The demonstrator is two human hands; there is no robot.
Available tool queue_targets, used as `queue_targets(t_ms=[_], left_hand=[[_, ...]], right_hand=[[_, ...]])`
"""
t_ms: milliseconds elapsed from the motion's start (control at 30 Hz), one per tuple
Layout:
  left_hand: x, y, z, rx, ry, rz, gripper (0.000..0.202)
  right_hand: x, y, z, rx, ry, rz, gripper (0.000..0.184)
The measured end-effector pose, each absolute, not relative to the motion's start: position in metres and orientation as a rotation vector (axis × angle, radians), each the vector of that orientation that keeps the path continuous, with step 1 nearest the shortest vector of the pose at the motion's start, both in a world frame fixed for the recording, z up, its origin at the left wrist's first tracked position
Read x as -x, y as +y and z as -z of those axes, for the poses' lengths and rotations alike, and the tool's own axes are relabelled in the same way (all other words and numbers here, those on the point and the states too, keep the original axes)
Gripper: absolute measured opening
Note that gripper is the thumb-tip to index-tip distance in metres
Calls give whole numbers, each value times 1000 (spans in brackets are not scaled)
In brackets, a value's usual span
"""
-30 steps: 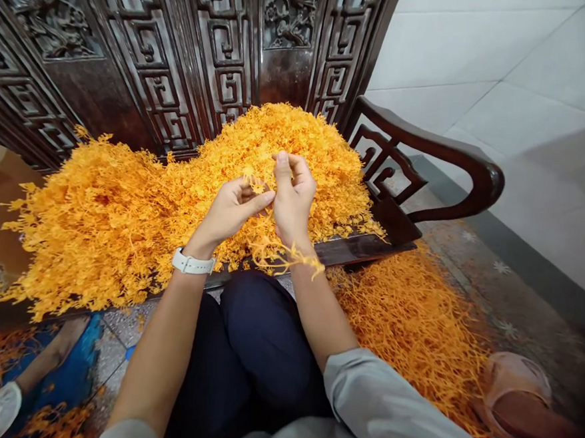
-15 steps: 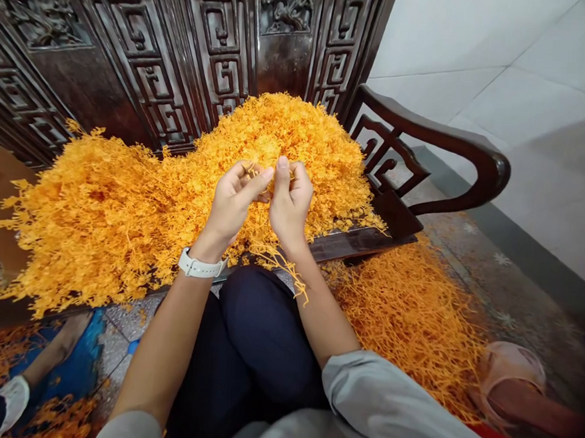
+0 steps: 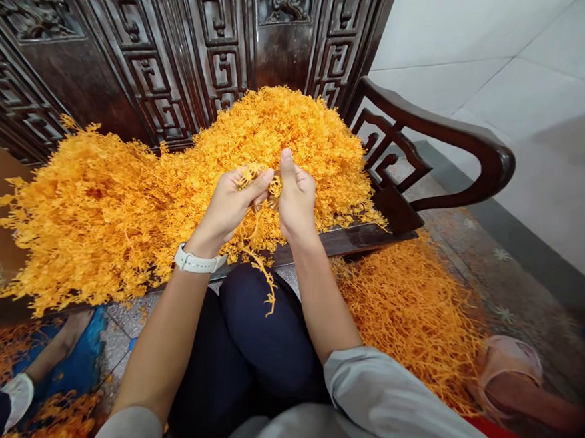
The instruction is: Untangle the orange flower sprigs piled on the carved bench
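My left hand [image 3: 229, 204], with a white watch [image 3: 195, 261] on its wrist, and my right hand [image 3: 296, 199] meet in front of me, fingers pinched together on one orange plastic sprig [image 3: 260, 197]. A thin strand of that sprig [image 3: 264, 280] dangles between my forearms over my dark trousers. Behind my hands a big heap of the same orange sprigs [image 3: 175, 184] covers the seat of a dark carved wooden bench [image 3: 361, 237].
The bench's curved armrest [image 3: 443, 139] stands to the right. Loose orange strands [image 3: 411, 314] lie on the floor right of my knee, beside a pink slipper [image 3: 510, 364]. Another person's foot on a blue slipper [image 3: 62, 356] is at lower left. White tiled wall behind.
My hands have stayed together, pinching and working the sprig. The dangling strand has swung left, from over my right wrist to between my forearms.
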State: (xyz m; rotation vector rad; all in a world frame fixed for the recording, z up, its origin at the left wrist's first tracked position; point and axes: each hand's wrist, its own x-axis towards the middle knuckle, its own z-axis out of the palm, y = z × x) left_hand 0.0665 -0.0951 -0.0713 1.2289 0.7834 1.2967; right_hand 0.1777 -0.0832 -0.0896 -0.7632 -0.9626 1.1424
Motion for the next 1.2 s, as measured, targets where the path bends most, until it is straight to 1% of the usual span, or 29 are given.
queue_targets(t_ms=[167, 367, 467, 567, 667, 733, 867, 933, 1067, 1200], left_hand=[[-74, -92, 77, -1261, 937, -1496, 39], [-79, -94, 77, -1310, 1073, -1638, 42], [-83, -95, 79, -1341, 1098, -1697, 37], [-85, -93, 81, -1326, 1020, -1726, 27], [-85, -92, 82, -1321, 955, -1681, 23], [-83, -92, 81, -1314, 939, -1602, 28], [-80, -95, 77, -1306, 859, -1451, 40], [-81, -95, 76, -1296, 832, -1417, 44], [-82, -92, 81, -1273, 818, -1431, 48], [-82, -89, 83, -1393, 826, -1416, 52]], right_hand=[[-174, -83, 91, 813, -1023, -948, 59], [-169, -94, 90, 790, -1074, -887, 56], [-164, -97, 92, 815, -1033, -923, 51], [-161, -96, 93, 845, -1008, -927, 49], [-163, -92, 94, 857, -1025, -879, 51], [-166, -90, 93, 840, -1021, -914, 53], [-170, -91, 88, 768, -979, -1092, 54], [-171, -91, 87, 733, -969, -1115, 54], [-171, -84, 93, 686, -1017, -1066, 54], [-173, -74, 100, 717, -1052, -931, 54]])
